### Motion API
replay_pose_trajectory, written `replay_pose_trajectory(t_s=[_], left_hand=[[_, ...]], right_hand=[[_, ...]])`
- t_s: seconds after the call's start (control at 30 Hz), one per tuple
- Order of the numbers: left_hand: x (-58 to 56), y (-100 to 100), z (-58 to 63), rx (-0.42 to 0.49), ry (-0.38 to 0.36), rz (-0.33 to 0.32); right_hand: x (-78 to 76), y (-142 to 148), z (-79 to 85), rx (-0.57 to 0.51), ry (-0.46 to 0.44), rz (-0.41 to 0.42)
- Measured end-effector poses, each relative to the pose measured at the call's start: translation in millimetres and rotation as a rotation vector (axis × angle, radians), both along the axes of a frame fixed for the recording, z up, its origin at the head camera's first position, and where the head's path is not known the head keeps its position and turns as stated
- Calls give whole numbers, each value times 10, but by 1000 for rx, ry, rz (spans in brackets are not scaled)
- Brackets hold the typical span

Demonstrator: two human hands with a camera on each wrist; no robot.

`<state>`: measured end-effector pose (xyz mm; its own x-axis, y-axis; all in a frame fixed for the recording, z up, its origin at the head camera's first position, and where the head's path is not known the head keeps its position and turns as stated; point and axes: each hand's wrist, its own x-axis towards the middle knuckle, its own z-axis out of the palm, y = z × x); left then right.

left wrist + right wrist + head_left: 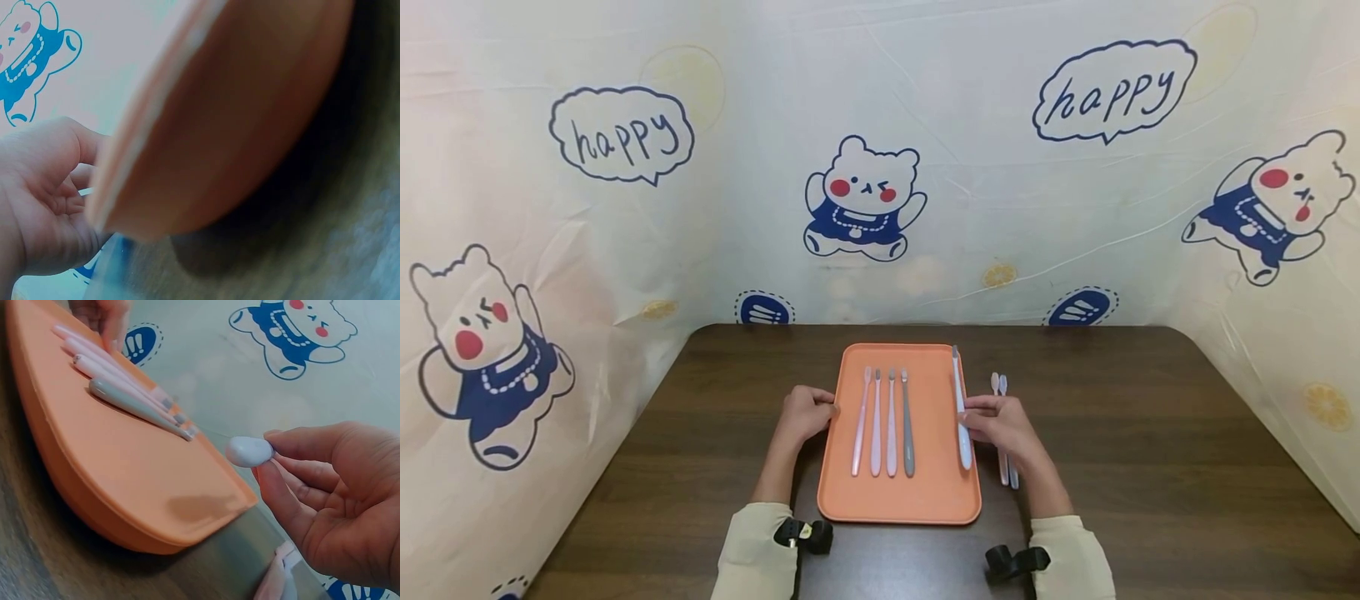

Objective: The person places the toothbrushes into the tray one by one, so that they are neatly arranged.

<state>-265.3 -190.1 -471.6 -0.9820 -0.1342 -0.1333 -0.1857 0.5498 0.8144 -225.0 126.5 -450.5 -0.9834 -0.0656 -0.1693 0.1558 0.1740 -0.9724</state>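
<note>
An orange tray [936, 500] lies on the table, with several toothbrushes side by side on it. A pale pink toothbrush [860, 429], a lilac one [876, 433] and a dark grey toothbrush [907, 433] are among them. My left hand [805, 412] grips the tray's left rim; in the left wrist view its fingertips are partly hidden behind the rim. A pale blue toothbrush [962, 437] is pinched between thumb and fingers of my right hand [1003, 423], above the tray's right side, head pointing away. The right wrist view shows its handle end [247, 452].
Two more toothbrushes [1002, 467], one pinkish and one bluish, lie on the table right of the tray, partly under my right hand. The dark wooden table [1150, 433] ends at a printed cloth backdrop [970, 208] behind and at both sides.
</note>
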Motion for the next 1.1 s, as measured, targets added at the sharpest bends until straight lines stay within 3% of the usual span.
replay_pose_trajectory(t_s=[0.23,0.77,1.1], left_hand=[[-1,-1,0,2,5,-6],[8,-2,-1,1,1,1],[16,6,17,-1,-6,7]], right_hand=[[-16,-72,-32,62,-8,-12],[-1,-281,-88,55,7,-21],[-11,-443,-126,173,27,-41]])
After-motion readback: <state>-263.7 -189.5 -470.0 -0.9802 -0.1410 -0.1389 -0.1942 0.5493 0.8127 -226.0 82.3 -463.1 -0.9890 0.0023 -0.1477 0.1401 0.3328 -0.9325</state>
